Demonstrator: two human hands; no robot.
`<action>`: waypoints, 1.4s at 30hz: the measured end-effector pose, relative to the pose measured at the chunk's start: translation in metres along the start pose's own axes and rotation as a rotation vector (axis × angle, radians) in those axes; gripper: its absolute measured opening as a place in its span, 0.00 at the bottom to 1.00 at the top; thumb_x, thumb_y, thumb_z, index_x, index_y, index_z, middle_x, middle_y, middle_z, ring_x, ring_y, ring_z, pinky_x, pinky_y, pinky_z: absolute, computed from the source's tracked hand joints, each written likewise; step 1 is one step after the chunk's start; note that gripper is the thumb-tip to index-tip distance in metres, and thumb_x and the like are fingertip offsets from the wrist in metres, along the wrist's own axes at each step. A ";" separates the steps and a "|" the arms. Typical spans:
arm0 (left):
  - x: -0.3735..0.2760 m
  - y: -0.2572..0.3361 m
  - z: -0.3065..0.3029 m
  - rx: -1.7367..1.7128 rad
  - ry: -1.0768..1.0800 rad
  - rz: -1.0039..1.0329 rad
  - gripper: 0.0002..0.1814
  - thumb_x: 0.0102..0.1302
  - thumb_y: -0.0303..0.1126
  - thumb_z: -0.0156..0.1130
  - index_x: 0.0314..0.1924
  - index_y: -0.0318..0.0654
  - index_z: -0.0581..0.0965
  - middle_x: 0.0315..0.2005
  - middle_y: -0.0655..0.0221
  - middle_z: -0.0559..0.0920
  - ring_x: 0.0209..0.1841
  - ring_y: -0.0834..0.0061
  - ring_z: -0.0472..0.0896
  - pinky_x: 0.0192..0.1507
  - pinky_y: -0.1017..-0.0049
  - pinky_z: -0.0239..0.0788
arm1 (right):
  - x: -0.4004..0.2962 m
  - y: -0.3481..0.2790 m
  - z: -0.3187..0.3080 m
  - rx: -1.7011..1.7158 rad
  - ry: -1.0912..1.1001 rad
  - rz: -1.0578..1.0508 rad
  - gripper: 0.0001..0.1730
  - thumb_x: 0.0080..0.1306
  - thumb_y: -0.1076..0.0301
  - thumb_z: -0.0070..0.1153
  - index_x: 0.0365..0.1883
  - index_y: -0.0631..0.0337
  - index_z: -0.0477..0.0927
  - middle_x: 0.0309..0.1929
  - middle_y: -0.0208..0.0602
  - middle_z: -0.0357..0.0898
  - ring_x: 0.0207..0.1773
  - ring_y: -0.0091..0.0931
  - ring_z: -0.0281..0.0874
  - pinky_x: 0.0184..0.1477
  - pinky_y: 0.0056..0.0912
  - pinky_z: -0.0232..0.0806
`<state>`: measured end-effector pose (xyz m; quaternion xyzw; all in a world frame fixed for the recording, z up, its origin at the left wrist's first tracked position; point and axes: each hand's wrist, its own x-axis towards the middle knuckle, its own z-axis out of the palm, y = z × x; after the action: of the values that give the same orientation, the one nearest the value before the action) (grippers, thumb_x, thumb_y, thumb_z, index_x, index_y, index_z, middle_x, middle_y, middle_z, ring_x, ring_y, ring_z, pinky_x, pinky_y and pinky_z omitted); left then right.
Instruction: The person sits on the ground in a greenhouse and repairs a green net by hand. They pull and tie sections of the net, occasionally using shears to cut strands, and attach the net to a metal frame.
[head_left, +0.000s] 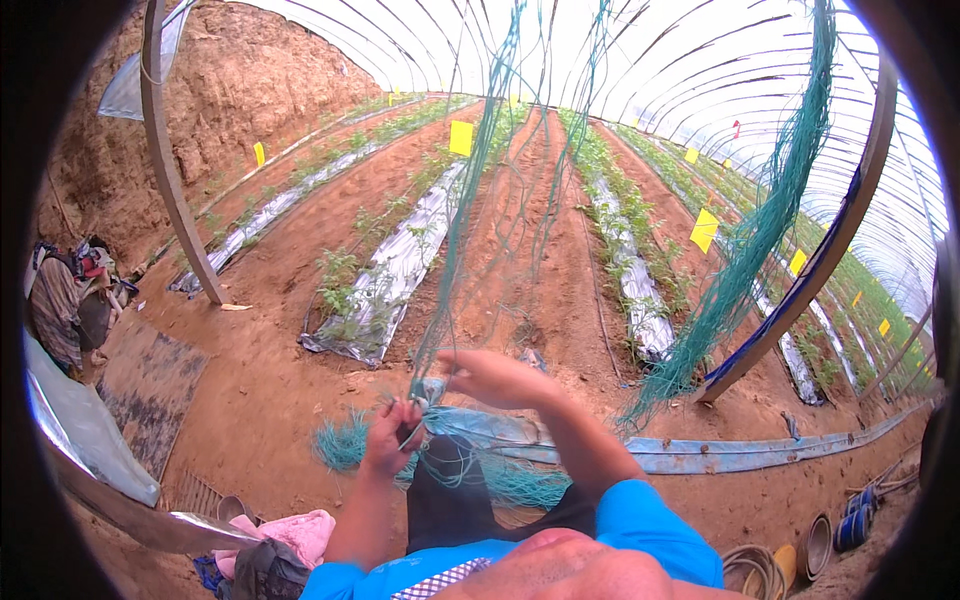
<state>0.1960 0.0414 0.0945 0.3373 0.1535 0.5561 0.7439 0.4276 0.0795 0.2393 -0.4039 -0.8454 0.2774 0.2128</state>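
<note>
My left hand (395, 435) is closed on a gathered bunch of thin green twine (442, 300) just above my knee. The twine hangs down from overhead, in front of the planted rows. My right hand (480, 375) is raised beside the bunch, a little blurred, its fingers stretched toward the strands; whether it holds a strand I cannot tell. More green twine (525, 480) lies loose around my legs and on the ground to the left. A thick green hank (757, 247) hangs at the right beside a curved-looking post.
A flat blue hose (720, 455) crosses the soil before me. Plant rows in silver plastic film (397, 285) run back through the greenhouse. Posts stand left (176, 180) and right (825, 262). Pink cloth (300, 536) lies lower left; buckets (815, 546) and coiled hose (757, 566) lie lower right.
</note>
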 end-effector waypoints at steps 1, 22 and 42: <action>0.003 0.003 -0.007 0.013 -0.012 0.062 0.17 0.81 0.44 0.52 0.34 0.43 0.70 0.29 0.71 0.69 0.21 0.79 0.65 0.21 0.79 0.54 | -0.017 0.001 -0.028 -0.143 -0.103 -0.058 0.16 0.75 0.62 0.56 0.53 0.66 0.80 0.45 0.48 0.86 0.50 0.36 0.84 0.52 0.42 0.75; -0.047 -0.085 -0.227 1.223 0.325 -0.001 0.14 0.72 0.40 0.56 0.29 0.42 0.73 0.19 0.71 0.73 0.18 0.75 0.70 0.20 0.70 0.61 | 0.165 0.089 -0.308 -0.396 1.220 0.030 0.27 0.78 0.51 0.41 0.34 0.66 0.80 0.33 0.61 0.81 0.40 0.56 0.78 0.45 0.57 0.68; -0.187 -0.117 -0.308 1.172 0.662 -0.726 0.08 0.63 0.33 0.60 0.33 0.37 0.82 0.29 0.56 0.82 0.30 0.58 0.81 0.33 0.58 0.71 | 0.042 0.305 -0.180 -0.379 0.812 0.757 0.27 0.78 0.50 0.45 0.43 0.68 0.85 0.49 0.63 0.83 0.57 0.53 0.80 0.59 0.55 0.71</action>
<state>0.0321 -0.0486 -0.2350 0.4211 0.7396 0.1766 0.4945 0.6806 0.3250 0.1857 -0.7828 -0.5277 0.0010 0.3299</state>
